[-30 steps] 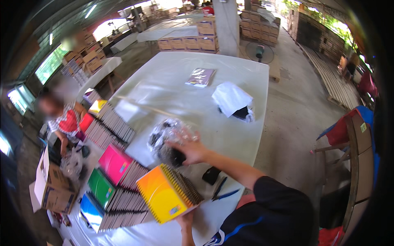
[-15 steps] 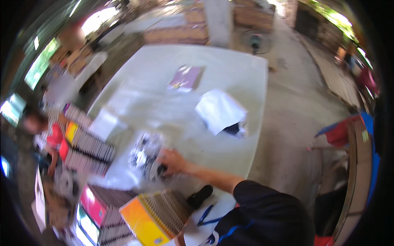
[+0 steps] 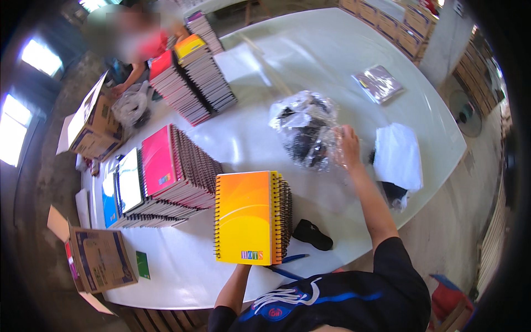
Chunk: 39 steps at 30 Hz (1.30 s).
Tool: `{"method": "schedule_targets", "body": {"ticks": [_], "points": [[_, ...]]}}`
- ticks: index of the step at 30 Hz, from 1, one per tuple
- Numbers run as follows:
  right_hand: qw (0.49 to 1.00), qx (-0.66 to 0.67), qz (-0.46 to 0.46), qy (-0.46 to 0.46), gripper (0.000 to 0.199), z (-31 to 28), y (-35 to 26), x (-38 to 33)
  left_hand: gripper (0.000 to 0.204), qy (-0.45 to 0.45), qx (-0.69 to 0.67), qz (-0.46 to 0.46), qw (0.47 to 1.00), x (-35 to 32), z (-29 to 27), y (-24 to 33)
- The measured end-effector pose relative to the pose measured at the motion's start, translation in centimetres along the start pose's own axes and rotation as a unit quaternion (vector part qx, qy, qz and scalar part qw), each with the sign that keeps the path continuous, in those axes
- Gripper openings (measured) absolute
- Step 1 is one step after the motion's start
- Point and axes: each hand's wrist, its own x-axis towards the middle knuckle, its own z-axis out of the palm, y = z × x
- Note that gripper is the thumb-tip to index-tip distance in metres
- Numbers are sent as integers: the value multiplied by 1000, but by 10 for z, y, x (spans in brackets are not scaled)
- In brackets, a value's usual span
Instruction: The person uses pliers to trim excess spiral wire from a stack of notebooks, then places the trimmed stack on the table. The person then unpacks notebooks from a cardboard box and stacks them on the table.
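Observation:
A stack of spiral notebooks [image 3: 243, 218] with an orange and yellow cover stands close in front of me. My left forearm [image 3: 237, 285] runs up to its lower edge, and the hand itself is hidden behind the stack. My right hand [image 3: 348, 148] is out over the table with bent fingers, gripping the right edge of a crumpled clear plastic bag [image 3: 307, 130]. Dark contents show through the bag. Below it lie a small black object [image 3: 312, 235] and a blue-handled tool [image 3: 287, 271], partly covered by the notebooks.
Pink, white and blue notebook stacks [image 3: 160, 160] stand at left, more notebooks [image 3: 193, 77] behind. Open cartons [image 3: 102, 260] flank the table [image 3: 182, 282]. A wrapped purple packet [image 3: 379, 84] and white-covered bundle [image 3: 398, 157] lie right. A person in red [image 3: 152, 47] is at far left.
My view has swung, so the table and stacks sit differently in the picture. My right hand stays at the plastic bag. The left forearm shows more below the orange and yellow notebooks.

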Motion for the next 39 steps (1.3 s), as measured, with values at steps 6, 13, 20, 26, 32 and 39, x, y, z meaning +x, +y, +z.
{"method": "schedule_targets", "body": {"ticks": [6,13,20,26,32,39], "points": [[999,12,25,-26,68,-10,-5,1,56,38,-37,-5,999,5,15,10],[984,24,94,-148,73,-78,-37,3,66,89,98,-81,988,54,12,62],[847,505,163,-39,31,-115,-78,-69,67,146,50,-192,969,92,4,92],[875,448,123,-136,40,-24,-158,-87,69,183,56,-209,959,113,17,79],[748,614,241,-78,45,36,-162,-54,68,201,62,-216,953,119,15,75],[497,798,294,-173,46,54,-161,-39,74,206,6,-213,955,122,12,73]]}}
